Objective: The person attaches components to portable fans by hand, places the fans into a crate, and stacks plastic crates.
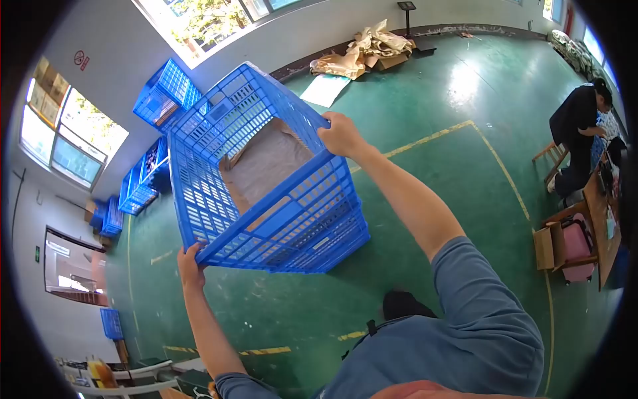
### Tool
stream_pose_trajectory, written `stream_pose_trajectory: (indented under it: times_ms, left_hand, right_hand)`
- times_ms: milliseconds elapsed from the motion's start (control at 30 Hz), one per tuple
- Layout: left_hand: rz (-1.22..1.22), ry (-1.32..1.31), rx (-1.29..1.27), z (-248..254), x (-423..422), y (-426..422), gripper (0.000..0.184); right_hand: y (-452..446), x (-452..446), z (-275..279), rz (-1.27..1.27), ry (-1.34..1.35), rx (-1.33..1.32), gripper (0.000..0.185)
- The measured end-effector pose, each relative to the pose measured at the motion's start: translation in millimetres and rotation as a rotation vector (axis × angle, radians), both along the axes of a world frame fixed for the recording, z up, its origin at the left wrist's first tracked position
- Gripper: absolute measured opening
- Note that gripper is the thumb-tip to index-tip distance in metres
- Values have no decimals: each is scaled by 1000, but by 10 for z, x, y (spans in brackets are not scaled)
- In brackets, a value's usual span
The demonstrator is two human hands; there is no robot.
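Observation:
A large blue plastic crate (292,226) with slatted sides fills the middle of the view, its open top facing up and toward me. Brown paper or cardboard (266,159) lies inside over its bottom. My left hand (191,266) is closed on the near left corner of the rim, and my right hand (341,135) grips the rim at the right corner. Another blue crate edge shows right below this one; whether the two touch is hard to tell.
More blue crates (163,96) stand along the left wall. Crumpled brown paper (365,53) lies by the far wall. At the right, a person in dark clothes (575,126) bends near a wooden table (601,219) and a pink suitcase (577,243). Yellow lines mark the green floor (425,292).

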State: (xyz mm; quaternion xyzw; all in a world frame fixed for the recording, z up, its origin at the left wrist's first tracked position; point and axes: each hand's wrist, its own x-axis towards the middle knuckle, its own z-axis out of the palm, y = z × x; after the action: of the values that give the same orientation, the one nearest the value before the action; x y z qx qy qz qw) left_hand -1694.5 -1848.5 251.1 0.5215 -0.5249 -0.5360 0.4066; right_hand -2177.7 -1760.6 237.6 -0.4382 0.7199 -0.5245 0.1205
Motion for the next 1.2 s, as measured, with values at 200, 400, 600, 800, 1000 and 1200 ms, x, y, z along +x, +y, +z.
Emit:
stream_pose_trajectory:
  times_ms: [200,400,600,800,1000,1200]
  left_hand:
    - [-65,-16,-18,-70,-347,-1650,34]
    - [-11,-155,-48,24,-1080,-3273,26]
    - [21,-13,-65,-151,-1474,-4840,21]
    - [33,-44,-57,-171,-1802,-6736,18]
    - [17,-41,-57,-119,-1941,-8400,18]
    - [50,-36,-47,-155,-1906,-10102,21]
  right_hand:
    - [-1526,-528,-119,18,97,-33,38]
    - [-3143,-1123,-34,24,-65,30,37]
    - [-4806,-1546,-129,140,-245,-11,29]
    - [-6889,-2076,-254,185,-139,26,27]
    - [-8586,-2123,-168,130,8,-26,25]
    - [-10242,-2093,-215,178,-84,-1,29]
